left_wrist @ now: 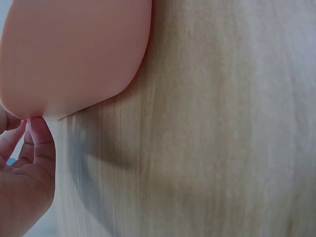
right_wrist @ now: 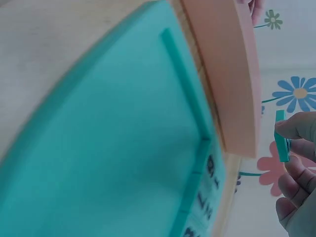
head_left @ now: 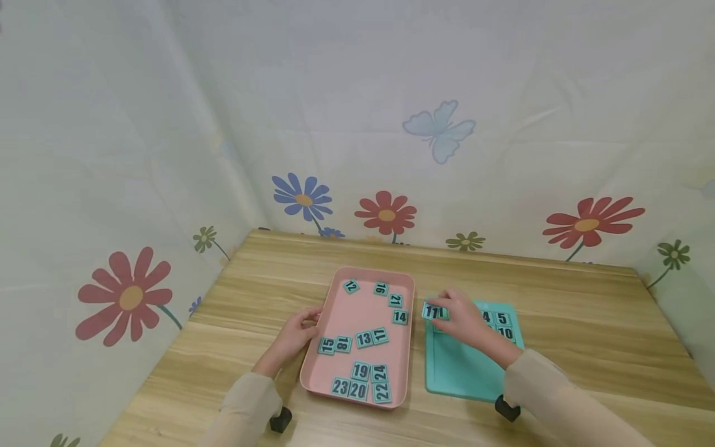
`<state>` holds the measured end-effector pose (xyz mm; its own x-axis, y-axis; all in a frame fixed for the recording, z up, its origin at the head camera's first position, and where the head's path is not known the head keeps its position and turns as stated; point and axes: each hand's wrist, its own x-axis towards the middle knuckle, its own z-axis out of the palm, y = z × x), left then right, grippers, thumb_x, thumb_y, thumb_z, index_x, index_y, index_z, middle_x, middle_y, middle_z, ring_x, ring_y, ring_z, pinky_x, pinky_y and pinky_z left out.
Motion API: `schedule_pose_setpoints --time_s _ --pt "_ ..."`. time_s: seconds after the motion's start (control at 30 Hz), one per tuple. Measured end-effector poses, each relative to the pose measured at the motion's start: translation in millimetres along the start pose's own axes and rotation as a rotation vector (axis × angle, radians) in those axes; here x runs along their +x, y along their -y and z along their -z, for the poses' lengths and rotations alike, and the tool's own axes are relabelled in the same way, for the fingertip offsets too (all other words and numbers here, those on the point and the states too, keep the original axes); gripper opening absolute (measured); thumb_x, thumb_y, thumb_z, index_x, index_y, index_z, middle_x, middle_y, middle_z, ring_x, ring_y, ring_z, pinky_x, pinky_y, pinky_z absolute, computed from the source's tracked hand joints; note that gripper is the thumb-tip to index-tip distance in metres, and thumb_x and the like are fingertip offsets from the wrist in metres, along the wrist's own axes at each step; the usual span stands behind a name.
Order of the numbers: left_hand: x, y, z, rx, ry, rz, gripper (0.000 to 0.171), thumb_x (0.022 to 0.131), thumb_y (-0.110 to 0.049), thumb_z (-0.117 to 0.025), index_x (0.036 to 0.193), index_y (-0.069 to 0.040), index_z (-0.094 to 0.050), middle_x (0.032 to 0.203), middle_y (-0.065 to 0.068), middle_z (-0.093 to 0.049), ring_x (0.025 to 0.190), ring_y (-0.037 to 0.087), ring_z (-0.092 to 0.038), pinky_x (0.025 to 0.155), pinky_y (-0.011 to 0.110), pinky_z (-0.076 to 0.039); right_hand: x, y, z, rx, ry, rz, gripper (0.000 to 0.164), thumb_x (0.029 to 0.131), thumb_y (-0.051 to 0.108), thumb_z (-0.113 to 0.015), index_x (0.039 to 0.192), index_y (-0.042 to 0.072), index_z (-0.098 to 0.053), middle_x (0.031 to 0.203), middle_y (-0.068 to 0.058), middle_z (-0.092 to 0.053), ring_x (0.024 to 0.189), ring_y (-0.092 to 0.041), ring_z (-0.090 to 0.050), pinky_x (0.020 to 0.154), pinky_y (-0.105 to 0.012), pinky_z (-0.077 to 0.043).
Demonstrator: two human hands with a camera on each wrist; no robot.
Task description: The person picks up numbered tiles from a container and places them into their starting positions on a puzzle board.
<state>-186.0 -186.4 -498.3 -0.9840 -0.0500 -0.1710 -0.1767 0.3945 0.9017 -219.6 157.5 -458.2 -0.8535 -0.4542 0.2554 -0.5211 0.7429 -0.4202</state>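
My right hand pinches a teal number tile marked 11 between thumb and fingers. It is held raised over the top left part of a teal board; in the right wrist view the tile appears edge-on. Tiles such as 5 and 10 sit in the board's upper rows, and the hand hides others. With fingertips at its rim, my left hand grips the left side of a pink tray. Several loose number tiles, among them 12 and 13, lie in the tray.
Tray and board stand side by side on a wooden table, a narrow strip of wood between them. Behind the table hangs a pale curtain printed with flowers and a butterfly. Bare wood shows left of the tray and right of the board.
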Motion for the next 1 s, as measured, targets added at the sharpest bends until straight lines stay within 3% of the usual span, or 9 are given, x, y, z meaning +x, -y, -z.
schedule_pose_setpoints --time_s 0.2,0.47,0.7,1.0 --pt "-0.2 0.3 -0.6 -0.003 0.000 -0.026 0.044 0.081 0.004 -0.050 0.125 -0.005 -0.048 0.111 0.015 -0.051 0.098 0.025 -0.056 0.084 0.037 -0.049 -16.1 -9.0 -2.5 -0.018 0.064 -0.005 0.036 0.071 0.016 -0.071 0.106 0.009 -0.064 0.088 0.000 -0.052 0.081 -0.013 -0.043 0.064 -0.025 -0.040" --pt "0.6 3.8 -0.5 -0.013 0.010 -0.064 0.044 0.082 0.005 -0.049 0.125 -0.002 -0.047 0.110 0.016 -0.052 0.097 0.026 -0.057 0.081 0.035 -0.051 -34.6 -19.6 -14.4 -0.093 0.018 0.093 0.036 0.064 0.013 -0.074 0.098 0.008 -0.067 0.081 0.004 -0.051 0.074 -0.009 -0.041 0.060 -0.022 -0.036" --pt "1.3 4.5 0.2 -0.020 0.016 -0.067 0.044 0.083 0.004 -0.051 0.126 0.001 -0.045 0.110 0.017 -0.053 0.097 0.028 -0.057 0.080 0.036 -0.051 -40.7 -25.9 -22.6 -0.138 0.090 0.041 0.035 0.065 0.017 -0.073 0.099 0.013 -0.067 0.083 0.006 -0.052 0.076 -0.008 -0.043 0.063 -0.022 -0.040" --pt "3.1 6.6 -0.9 0.012 -0.006 -0.076 0.043 0.082 0.004 -0.052 0.124 -0.001 -0.048 0.108 0.016 -0.056 0.093 0.023 -0.058 0.077 0.033 -0.052 -41.2 -25.9 -26.5 -0.123 0.085 0.007 0.033 0.067 0.019 -0.072 0.099 0.013 -0.068 0.082 0.007 -0.052 0.074 -0.005 -0.042 0.062 -0.019 -0.038"
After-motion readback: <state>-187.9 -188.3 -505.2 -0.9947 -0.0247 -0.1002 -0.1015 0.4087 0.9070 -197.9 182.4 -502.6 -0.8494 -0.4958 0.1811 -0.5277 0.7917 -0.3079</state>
